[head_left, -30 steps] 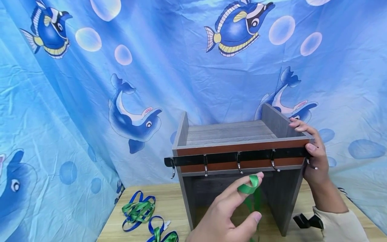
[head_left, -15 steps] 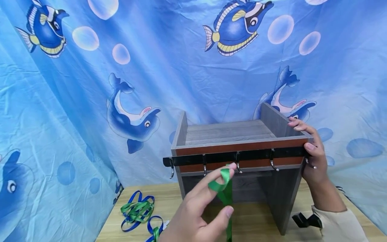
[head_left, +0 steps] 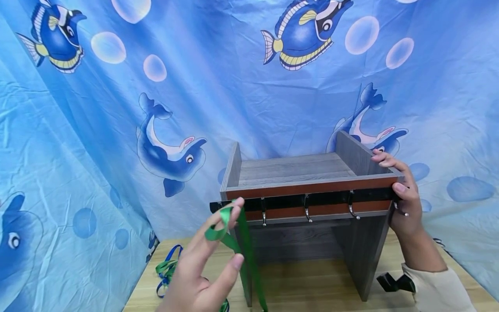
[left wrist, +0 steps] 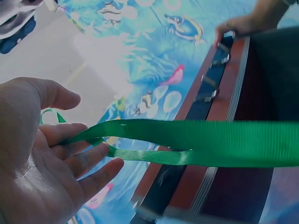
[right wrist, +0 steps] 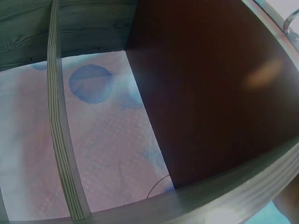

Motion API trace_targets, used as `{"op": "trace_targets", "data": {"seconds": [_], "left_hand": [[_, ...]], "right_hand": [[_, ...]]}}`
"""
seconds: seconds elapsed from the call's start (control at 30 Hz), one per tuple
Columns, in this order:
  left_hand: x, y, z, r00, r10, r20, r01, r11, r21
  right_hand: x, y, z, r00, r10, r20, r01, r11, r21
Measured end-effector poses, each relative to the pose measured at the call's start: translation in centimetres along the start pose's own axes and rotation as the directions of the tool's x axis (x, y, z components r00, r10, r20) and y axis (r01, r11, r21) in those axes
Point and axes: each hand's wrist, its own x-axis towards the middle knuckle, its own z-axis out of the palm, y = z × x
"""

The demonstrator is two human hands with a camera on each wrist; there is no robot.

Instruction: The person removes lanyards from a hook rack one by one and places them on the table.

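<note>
A loop of green ribbon (head_left: pixel 249 255) is caught between the fingers of my left hand (head_left: pixel 202 264), its long end hanging down. The left wrist view shows two strands of this ribbon (left wrist: pixel 233 142) running from the fingers, the thumb apart. The hand overlaps the left end of a black hook rail (head_left: pixel 288 202) with silver hooks, on the front of a grey wooden shelf unit (head_left: pixel 296 167). My right hand (head_left: pixel 407 195) grips the unit's upper right corner, thumb in front and fingers over the side panel. The right wrist view shows mostly the unit's dark panel (right wrist: pixel 210 102).
Tangled blue and green ribbons (head_left: pixel 166 268) lie on the wooden table (head_left: pixel 308 286) at the left, partly behind my left hand. A blue sea-animal curtain (head_left: pixel 249 108) hangs behind. A black object (head_left: pixel 395 284) is beside the right sleeve.
My left hand has moved left along the rail, from below the right-hand hooks to its left end, carrying the green ribbon. The right hand keeps its grip on the corner.
</note>
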Motion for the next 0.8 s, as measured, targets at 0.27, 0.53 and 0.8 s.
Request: {"op": "trace_targets", "data": {"seconds": [0.27, 0.53, 0.8], "left_hand": [[-0.9, -0.4, -2.5, 0.996, 0.008, -0.087, 0.0, 0.996, 0.092], [-3.1, -0.9, -4.2, 0.98, -0.079, -0.185, 0.119, 0.969, 0.218], [-4.8, -1.1, -4.7, 0.947, -0.229, -0.225, 0.281, 0.93, 0.236]], "right_hand": [[-0.1, 0.1, -0.1, 1.0, 0.008, -0.01, -0.008, 1.0, -0.005], [-0.1, 0.3, 0.1, 1.0, 0.008, -0.005, -0.008, 1.0, -0.002], [-0.1, 0.1, 0.0, 1.0, 0.005, -0.002, -0.005, 1.0, 0.014]]}}
